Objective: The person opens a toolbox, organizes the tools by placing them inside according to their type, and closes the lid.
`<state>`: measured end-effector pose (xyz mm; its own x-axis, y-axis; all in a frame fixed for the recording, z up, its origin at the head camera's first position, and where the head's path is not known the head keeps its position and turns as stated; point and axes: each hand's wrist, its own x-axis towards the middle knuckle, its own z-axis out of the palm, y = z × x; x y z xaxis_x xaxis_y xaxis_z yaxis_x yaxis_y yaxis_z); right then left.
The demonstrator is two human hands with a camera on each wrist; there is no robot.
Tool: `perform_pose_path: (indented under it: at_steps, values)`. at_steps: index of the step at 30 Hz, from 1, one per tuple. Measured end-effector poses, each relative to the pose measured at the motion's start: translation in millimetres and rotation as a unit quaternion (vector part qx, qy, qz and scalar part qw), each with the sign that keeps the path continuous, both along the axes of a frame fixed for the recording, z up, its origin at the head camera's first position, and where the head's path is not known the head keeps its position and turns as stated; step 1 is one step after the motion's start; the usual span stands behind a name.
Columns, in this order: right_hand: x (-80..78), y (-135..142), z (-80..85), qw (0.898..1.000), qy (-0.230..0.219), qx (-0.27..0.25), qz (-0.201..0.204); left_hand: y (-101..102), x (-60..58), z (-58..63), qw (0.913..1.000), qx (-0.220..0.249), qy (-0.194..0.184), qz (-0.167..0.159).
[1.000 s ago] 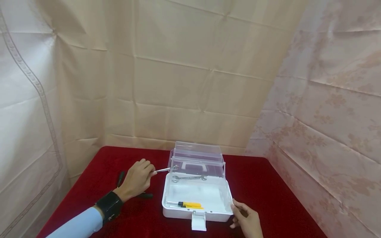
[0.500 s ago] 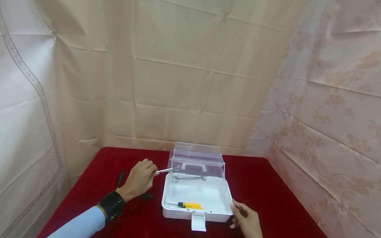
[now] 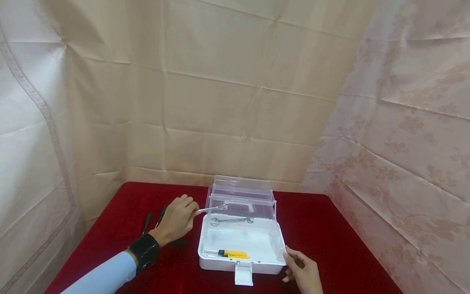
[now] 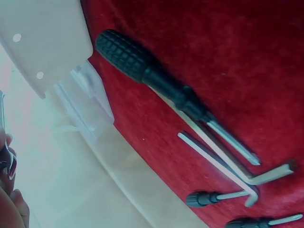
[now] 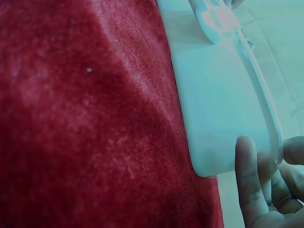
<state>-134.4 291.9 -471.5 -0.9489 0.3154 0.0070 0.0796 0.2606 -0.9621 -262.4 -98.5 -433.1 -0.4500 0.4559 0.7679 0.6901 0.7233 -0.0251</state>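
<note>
My left hand (image 3: 178,218) grips a silver wrench (image 3: 213,208) by one end, its other end reaching over the back left of a white toolbox (image 3: 220,264). At the box's front right corner, my right hand (image 3: 305,270) pinches the rim between thumb and fingers; the right wrist view shows the thumb (image 5: 293,151) on the rim and a finger along the outer wall (image 5: 218,114). Inside the box, another wrench (image 3: 232,220) lies along the back wall. Screwdrivers with yellow handles (image 3: 235,253) lie along the front wall.
The clear lid (image 3: 242,185) leans back, raised, and the white latch (image 3: 244,274) hangs down in front. On the red tablecloth (image 4: 237,57) left of the box lie a large black-handled screwdriver (image 4: 142,66), L-shaped hex keys (image 4: 213,159) and smaller black-handled screwdrivers (image 4: 204,198).
My left hand has moved slightly right, carrying the wrench farther over the toolbox's back edge. Another black handle now shows beside that wrist. The right hand keeps its hold on the rim.
</note>
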Motion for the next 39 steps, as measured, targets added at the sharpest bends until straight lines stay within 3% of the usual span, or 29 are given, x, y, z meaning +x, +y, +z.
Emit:
perform_pose_path:
  at_steps: [11, 39]
  values:
    - [0.9, -2.8, 2.0, 1.000, -0.004, 0.008, -0.006, 9.5, 1.3, 4.5, 0.9998, -0.016, -0.008, 0.006]
    - [0.5, -1.2, -0.5, 1.000, 0.003, 0.003, 0.001, 33.5, -0.2, 5.6, 0.9995, -0.012, -0.018, -0.024]
